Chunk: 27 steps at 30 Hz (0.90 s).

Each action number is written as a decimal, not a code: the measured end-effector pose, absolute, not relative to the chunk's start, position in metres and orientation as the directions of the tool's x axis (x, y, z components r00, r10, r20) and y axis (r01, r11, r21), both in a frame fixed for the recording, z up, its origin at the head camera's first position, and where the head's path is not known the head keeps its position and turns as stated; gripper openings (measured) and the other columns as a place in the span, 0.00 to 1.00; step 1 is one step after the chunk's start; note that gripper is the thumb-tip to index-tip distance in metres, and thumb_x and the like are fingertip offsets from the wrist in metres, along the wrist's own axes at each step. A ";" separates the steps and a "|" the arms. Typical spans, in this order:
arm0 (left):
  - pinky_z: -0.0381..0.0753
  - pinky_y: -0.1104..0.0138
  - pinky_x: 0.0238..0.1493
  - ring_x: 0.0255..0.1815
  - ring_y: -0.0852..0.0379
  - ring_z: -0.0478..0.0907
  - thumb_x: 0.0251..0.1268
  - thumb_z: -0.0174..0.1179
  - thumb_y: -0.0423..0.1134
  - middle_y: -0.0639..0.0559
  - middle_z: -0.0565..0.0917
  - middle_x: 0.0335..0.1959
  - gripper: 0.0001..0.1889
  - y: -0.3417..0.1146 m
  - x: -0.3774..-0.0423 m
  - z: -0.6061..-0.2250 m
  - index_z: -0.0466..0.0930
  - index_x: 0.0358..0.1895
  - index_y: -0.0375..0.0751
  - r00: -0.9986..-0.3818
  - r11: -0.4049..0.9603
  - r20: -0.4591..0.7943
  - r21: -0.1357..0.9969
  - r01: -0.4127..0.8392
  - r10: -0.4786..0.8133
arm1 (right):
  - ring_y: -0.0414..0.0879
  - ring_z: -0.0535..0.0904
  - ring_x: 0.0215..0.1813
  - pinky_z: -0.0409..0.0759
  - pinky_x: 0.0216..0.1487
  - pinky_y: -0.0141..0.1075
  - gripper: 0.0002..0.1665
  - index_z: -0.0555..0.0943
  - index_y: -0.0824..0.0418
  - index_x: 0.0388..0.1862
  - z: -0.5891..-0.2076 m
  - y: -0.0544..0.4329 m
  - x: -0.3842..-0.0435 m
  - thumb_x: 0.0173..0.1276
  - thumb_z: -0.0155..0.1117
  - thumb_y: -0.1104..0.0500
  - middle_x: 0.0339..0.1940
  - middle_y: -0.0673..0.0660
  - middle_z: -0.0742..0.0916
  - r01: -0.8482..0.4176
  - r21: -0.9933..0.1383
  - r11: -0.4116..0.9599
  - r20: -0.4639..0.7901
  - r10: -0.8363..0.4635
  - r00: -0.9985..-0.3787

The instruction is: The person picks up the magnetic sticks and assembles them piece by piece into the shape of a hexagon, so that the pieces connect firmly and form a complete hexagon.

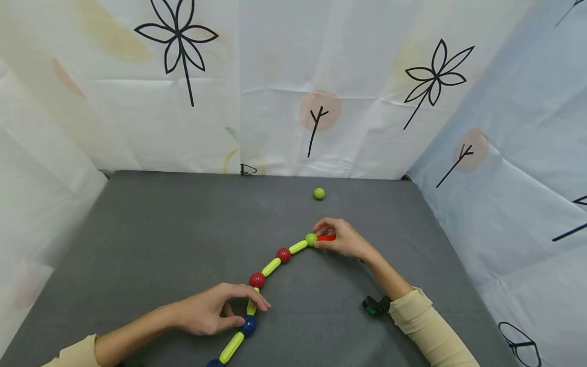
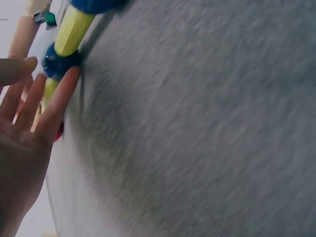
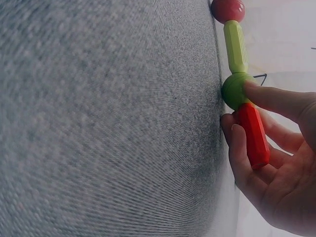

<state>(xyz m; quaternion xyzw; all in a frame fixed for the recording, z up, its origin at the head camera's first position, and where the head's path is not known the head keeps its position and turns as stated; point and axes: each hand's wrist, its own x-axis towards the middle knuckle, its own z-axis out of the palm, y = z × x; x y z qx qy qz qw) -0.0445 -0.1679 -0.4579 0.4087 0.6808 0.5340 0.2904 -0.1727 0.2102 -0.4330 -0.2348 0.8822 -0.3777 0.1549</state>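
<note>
A curved chain of balls and ribbed yellow-green rods (image 1: 231,347) lies on the grey table. From the near end it runs through blue balls (image 1: 248,325), two red balls (image 1: 284,255) and a green ball (image 1: 311,239) to a red rod (image 3: 254,136). My right hand (image 1: 341,238) pinches that green ball, its thumb on the ball and its fingers about the red rod. Over the nearer part of the chain is my left hand (image 1: 215,310), thumb at a blue ball and fingers loosely extended across a rod. The left wrist view shows these fingers (image 2: 59,106) fairly straight.
A loose green ball (image 1: 319,193) lies near the table's back edge, beyond my right hand. White patterned cloth (image 1: 284,102) hangs behind the grey table (image 1: 174,219) and along both sides. A dark wrist camera (image 1: 376,306) sits by my right sleeve.
</note>
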 end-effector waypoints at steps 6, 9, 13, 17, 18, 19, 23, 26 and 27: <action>0.78 0.78 0.44 0.54 0.69 0.78 0.77 0.57 0.25 0.45 0.85 0.70 0.25 -0.160 -0.038 -0.459 0.79 0.72 0.49 -0.444 0.129 -0.034 0.974 0.184 0.895 | 0.57 0.88 0.55 0.85 0.46 0.35 0.23 0.84 0.66 0.61 -0.435 0.213 -0.174 0.70 0.79 0.61 0.53 0.63 0.92 -0.306 -0.742 0.596 -0.082 -0.533 -0.842; 0.78 0.78 0.45 0.49 0.70 0.77 0.74 0.54 0.20 0.45 0.85 0.69 0.28 -0.156 -0.037 -0.459 0.78 0.71 0.48 -0.469 0.114 0.006 0.967 0.227 0.883 | 0.54 0.88 0.54 0.85 0.47 0.34 0.23 0.84 0.66 0.61 -0.435 0.213 -0.174 0.71 0.79 0.60 0.53 0.61 0.92 -0.304 -0.739 0.601 -0.083 -0.529 -0.844; 0.83 0.72 0.62 0.65 0.64 0.79 0.72 0.53 0.16 0.46 0.82 0.71 0.31 -0.151 -0.035 -0.461 0.77 0.71 0.48 -0.542 0.123 0.055 0.950 0.287 0.839 | 0.49 0.88 0.49 0.85 0.46 0.33 0.22 0.84 0.64 0.61 -0.435 0.213 -0.173 0.72 0.78 0.60 0.53 0.61 0.91 -0.292 -0.737 0.609 -0.097 -0.523 -0.847; 0.85 0.66 0.67 0.77 0.53 0.76 0.72 0.55 0.16 0.45 0.76 0.75 0.31 -0.147 -0.036 -0.463 0.77 0.70 0.50 -0.664 0.193 0.028 0.947 0.256 0.747 | 0.47 0.89 0.44 0.86 0.41 0.34 0.22 0.83 0.64 0.62 -0.434 0.213 -0.173 0.72 0.77 0.61 0.53 0.63 0.91 -0.262 -0.750 0.607 -0.120 -0.514 -0.849; 0.85 0.65 0.67 0.78 0.50 0.75 0.71 0.55 0.15 0.45 0.75 0.76 0.31 -0.146 -0.038 -0.463 0.78 0.70 0.50 -0.697 0.214 0.024 0.943 0.253 0.717 | 0.47 0.89 0.44 0.86 0.40 0.34 0.22 0.83 0.63 0.62 -0.434 0.213 -0.173 0.72 0.77 0.61 0.54 0.63 0.90 -0.257 -0.751 0.608 -0.124 -0.512 -0.850; 0.86 0.62 0.67 0.78 0.47 0.75 0.69 0.55 0.15 0.44 0.75 0.76 0.32 -0.145 -0.039 -0.463 0.78 0.69 0.50 -0.725 0.232 0.025 0.940 0.252 0.688 | 0.47 0.89 0.44 0.86 0.40 0.35 0.22 0.83 0.63 0.62 -0.433 0.213 -0.173 0.72 0.77 0.61 0.54 0.63 0.90 -0.252 -0.753 0.608 -0.126 -0.510 -0.851; 0.88 0.57 0.64 0.77 0.40 0.75 0.66 0.57 0.13 0.45 0.74 0.76 0.34 -0.145 -0.049 -0.462 0.77 0.70 0.48 -0.774 0.295 0.055 0.906 0.304 0.631 | 0.48 0.89 0.45 0.86 0.40 0.35 0.22 0.83 0.62 0.63 -0.432 0.211 -0.175 0.72 0.77 0.61 0.56 0.64 0.90 -0.251 -0.755 0.606 -0.127 -0.510 -0.851; 0.87 0.58 0.66 0.76 0.44 0.77 0.66 0.63 0.15 0.50 0.76 0.76 0.36 -0.146 -0.058 -0.458 0.75 0.75 0.48 -0.737 0.329 0.072 0.862 0.385 0.672 | 0.48 0.89 0.44 0.87 0.39 0.35 0.23 0.83 0.64 0.63 -0.432 0.210 -0.176 0.72 0.77 0.62 0.56 0.65 0.90 -0.254 -0.761 0.597 -0.125 -0.520 -0.845; 0.85 0.59 0.69 0.76 0.47 0.77 0.66 0.65 0.17 0.52 0.77 0.76 0.37 -0.147 -0.060 -0.456 0.74 0.76 0.49 -0.715 0.337 0.068 0.848 0.409 0.696 | 0.48 0.89 0.43 0.87 0.39 0.35 0.23 0.83 0.64 0.63 -0.432 0.210 -0.176 0.72 0.77 0.62 0.55 0.65 0.89 -0.254 -0.765 0.593 -0.125 -0.522 -0.844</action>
